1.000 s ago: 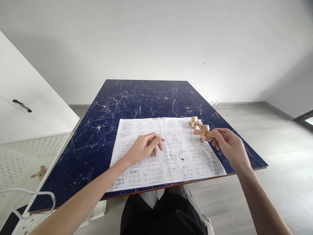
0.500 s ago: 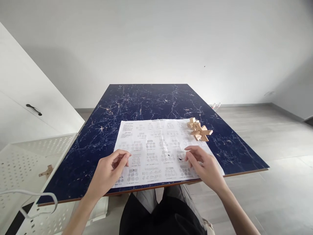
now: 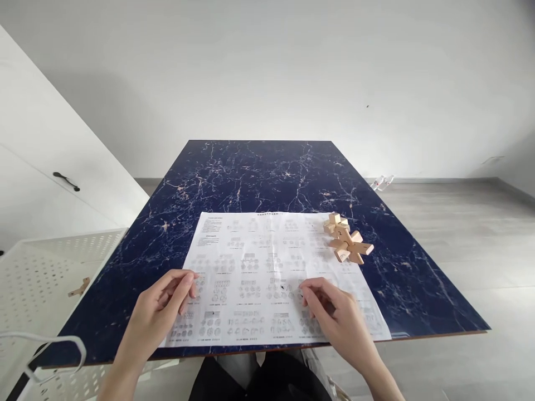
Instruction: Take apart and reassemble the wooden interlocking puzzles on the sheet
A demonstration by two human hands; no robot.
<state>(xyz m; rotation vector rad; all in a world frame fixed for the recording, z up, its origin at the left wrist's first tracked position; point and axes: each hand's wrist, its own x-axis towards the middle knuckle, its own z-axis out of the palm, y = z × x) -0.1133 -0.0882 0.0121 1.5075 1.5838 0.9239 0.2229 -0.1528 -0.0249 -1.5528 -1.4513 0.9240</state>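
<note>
My left hand point(image 3: 161, 303) and right hand point(image 3: 336, 312): loosely open, holding nothing | paper sheet point(image 3: 267, 267): under both | wooden shape point(image 3: 350, 248): past my right hand, second shape point(image 3: 335, 223) behind it | I should touch softly so paper lies flat

I could make out no words for certain on the white printed sheet point(image 3: 267, 267): the heading along its far edge, the two blocks of small lines at its far left corner and the captions under its rows of little diagrams were all too tiny to read. The nearer wooden puzzle point(image 3: 350, 247) bore dark marks, one perhaps a 2 or an N.
</note>
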